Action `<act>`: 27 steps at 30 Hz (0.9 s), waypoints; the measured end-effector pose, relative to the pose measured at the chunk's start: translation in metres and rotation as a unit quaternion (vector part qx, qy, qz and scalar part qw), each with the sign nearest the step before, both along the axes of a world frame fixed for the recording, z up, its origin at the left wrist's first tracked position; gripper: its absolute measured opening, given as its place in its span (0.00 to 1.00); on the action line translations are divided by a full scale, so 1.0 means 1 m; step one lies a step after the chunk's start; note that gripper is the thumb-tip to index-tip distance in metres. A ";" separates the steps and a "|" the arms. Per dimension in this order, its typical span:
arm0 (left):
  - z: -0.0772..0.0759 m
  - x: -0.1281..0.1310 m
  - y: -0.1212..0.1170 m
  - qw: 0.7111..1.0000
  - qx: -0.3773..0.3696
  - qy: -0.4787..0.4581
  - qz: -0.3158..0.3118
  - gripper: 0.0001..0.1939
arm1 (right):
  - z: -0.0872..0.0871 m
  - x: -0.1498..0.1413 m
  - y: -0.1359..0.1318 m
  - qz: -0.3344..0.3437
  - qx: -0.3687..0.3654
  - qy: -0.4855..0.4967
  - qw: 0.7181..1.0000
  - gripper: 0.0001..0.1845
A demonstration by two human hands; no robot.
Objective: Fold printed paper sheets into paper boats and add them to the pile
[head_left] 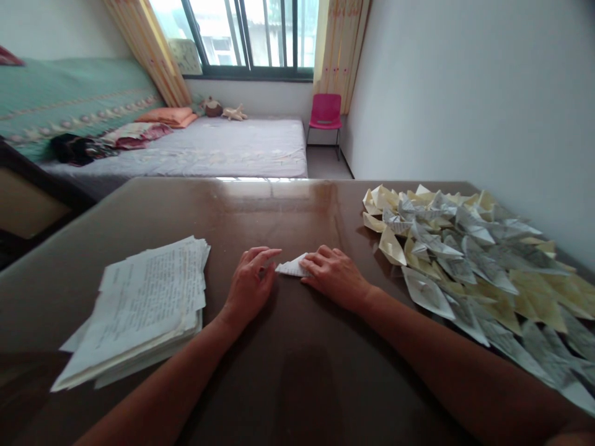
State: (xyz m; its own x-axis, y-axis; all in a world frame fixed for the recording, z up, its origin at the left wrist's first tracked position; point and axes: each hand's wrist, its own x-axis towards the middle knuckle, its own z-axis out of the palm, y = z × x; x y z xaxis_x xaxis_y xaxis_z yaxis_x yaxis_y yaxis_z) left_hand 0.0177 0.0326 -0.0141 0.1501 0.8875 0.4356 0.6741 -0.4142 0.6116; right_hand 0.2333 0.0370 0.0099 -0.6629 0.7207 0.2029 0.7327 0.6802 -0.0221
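Resting on the glossy brown table, a small white folded paper lies between the two hands. The right hand has its fingers and thumb closed over the paper's right end. The left hand is loosely curled beside the pointed left end, thumb and forefinger parted, with hold of nothing (whether a fingertip brushes the paper, I cannot tell). Left of the hands is an untidy stack of written sheets; to the right, many paper boats, white and yellowish, crowd together. Beyond the table are a bed and a pink chair.
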 end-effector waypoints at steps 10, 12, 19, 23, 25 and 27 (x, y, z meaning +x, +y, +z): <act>0.001 0.009 -0.003 0.991 -0.085 -0.102 0.033 0.09 | 0.000 -0.001 0.001 -0.026 -0.012 -0.031 0.999 0.17; 0.000 0.009 -0.004 0.991 -0.089 -0.100 0.025 0.09 | 0.001 -0.003 0.000 -0.030 -0.004 -0.031 0.999 0.20; 0.004 0.009 -0.005 0.990 -0.079 -0.109 0.039 0.08 | -0.001 -0.007 0.003 -0.041 0.006 -0.045 0.998 0.13; 0.005 0.015 -0.010 0.986 -0.111 -0.127 0.019 0.09 | -0.003 -0.005 0.002 -0.053 -0.011 0.059 0.997 0.12; 0.005 0.021 -0.014 0.980 -0.140 -0.141 -0.018 0.11 | -0.003 -0.005 0.001 -0.041 -0.036 0.144 0.988 0.12; 0.004 0.025 -0.017 0.971 -0.165 -0.165 -0.050 0.14 | -0.005 -0.006 -0.002 -0.024 -0.071 0.223 0.972 0.11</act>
State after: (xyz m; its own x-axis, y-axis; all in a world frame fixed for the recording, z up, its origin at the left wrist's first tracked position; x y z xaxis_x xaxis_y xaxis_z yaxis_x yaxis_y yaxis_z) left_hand 0.0430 0.0151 -0.0097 0.1427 0.9753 0.1687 0.3853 -0.2118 0.8982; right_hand 0.2271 0.0352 0.0049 -0.4969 0.7905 0.3581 0.6595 0.6122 -0.4363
